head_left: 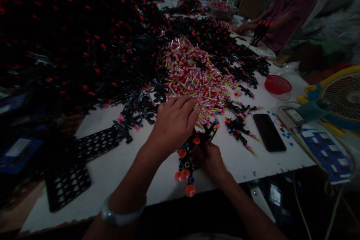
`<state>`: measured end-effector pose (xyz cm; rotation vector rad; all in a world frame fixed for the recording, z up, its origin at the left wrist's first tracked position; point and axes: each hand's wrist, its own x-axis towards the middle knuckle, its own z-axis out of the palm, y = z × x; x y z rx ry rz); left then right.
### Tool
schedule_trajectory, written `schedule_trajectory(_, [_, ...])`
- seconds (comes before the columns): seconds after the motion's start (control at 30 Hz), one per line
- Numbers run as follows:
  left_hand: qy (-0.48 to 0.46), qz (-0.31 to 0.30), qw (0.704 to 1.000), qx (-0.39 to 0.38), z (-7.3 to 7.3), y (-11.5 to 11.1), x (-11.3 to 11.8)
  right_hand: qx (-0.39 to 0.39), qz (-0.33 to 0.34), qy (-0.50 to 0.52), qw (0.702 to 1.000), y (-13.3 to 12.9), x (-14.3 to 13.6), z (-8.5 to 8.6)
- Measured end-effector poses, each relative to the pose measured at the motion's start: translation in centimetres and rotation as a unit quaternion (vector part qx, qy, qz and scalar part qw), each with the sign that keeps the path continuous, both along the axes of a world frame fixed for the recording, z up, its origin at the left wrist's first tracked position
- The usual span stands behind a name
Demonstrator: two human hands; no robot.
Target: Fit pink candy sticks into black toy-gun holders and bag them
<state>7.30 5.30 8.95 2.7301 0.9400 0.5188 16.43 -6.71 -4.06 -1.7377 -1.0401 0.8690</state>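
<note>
My left hand (pixel 176 120) is over the near edge of a heap of small tubes of candy-like pieces (pixel 197 71) with pink, red and yellow wrapping. Its back faces up and its fingers are stretched out, side by side; the fingertips are partly hidden. Just below and to the right, my right hand (pixel 212 163) is closed around a bunch of black toy guns (pixel 209 133). Orange suction-cup tips (pixel 190 190) and blue and yellow rings stick out toward me from the bunch.
Black toy guns (pixel 112 56) heap up at the left and back. A phone (pixel 269 132), red basket (pixel 278 84) and yellow-blue fan (pixel 343 93) stand right. Black perforated trays (pixel 69 183) lie left. Another person (pixel 292 15) works at the far right.
</note>
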Motion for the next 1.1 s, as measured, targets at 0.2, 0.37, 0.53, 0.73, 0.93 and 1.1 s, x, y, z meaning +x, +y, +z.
schedule_trajectory(0.2, [-0.003, -0.002, 1.0, -0.002, -0.2, 0.0, -0.1, -0.027, -0.011, 0.039, 0.999, 0.3, 0.3, -0.3])
schedule_trajectory(0.37, [-0.004, -0.006, 1.0, -0.007, -0.2, 0.1, 0.0, -0.012, -0.005, -0.089, 0.996, 0.4, -0.4, -0.1])
schedule_trajectory(0.53, [-0.007, -0.004, 1.0, -0.009, -0.1, 0.2, 0.1, -0.009, 0.047, -0.209, 0.977, 0.3, -1.6, 0.0])
schedule_trajectory(0.73, [0.007, -0.007, 1.0, 0.003, -0.2, 0.2, -0.1, 0.027, 0.079, -0.165, 0.983, 0.6, 3.9, 2.3])
schedule_trajectory(0.93, [0.015, 0.035, 0.999, 0.03, 0.5, -0.2, -0.1, -0.204, -0.163, -0.464, 0.846, 2.6, 15.2, 4.5])
schedule_trajectory(1.1, [0.041, -0.007, 0.998, 0.041, 0.9, -0.9, 0.0, -0.148, -0.145, -0.39, 0.897, 1.9, 14.9, 4.4])
